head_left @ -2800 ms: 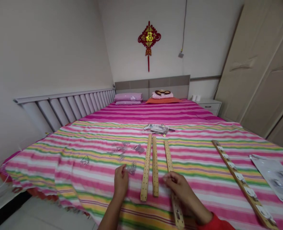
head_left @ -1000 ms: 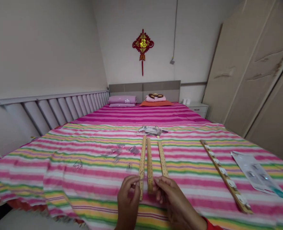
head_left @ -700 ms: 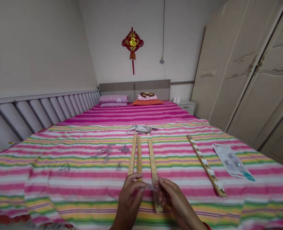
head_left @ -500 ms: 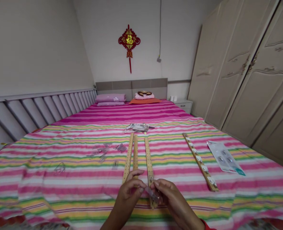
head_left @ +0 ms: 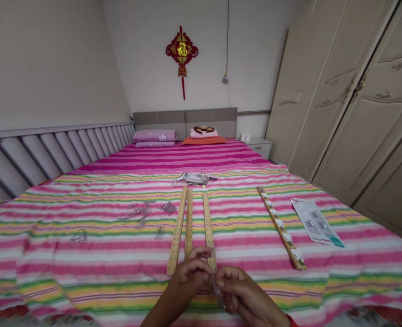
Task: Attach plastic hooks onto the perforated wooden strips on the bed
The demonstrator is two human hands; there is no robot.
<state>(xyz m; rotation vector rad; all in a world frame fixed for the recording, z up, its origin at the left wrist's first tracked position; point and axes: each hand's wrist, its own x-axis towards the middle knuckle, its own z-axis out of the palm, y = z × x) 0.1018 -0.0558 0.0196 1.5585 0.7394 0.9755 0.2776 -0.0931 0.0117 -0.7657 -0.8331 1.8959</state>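
A small clear plastic bag (head_left: 217,290) is pinched between the fingertips of my left hand (head_left: 191,278) and my right hand (head_left: 237,288). It is seen nearly edge-on, and what it contains is too small to tell. Under my hands lies a wooden strip with rows of holes (head_left: 207,222), its near end partly hidden by my fingers. To its left are a second holed strip (head_left: 177,231) and a narrower wooden strip (head_left: 189,222). Several more small clear bags (head_left: 142,211) lie scattered further left, and one bag with a small dark piece (head_left: 159,232) is by itself.
On the right rests a wooden strip carrying white round pieces (head_left: 280,223), beside a blister pack (head_left: 316,222). A pile of packets (head_left: 194,178) lies beyond the strips. At the left is a thin clear tangle (head_left: 78,237). Everything lies on a striped bedsheet (head_left: 101,268).
The plastic bag has turned from lying slanted to nearly edge-on between my fingers. My hands have come closer together, and the view has shifted slightly.
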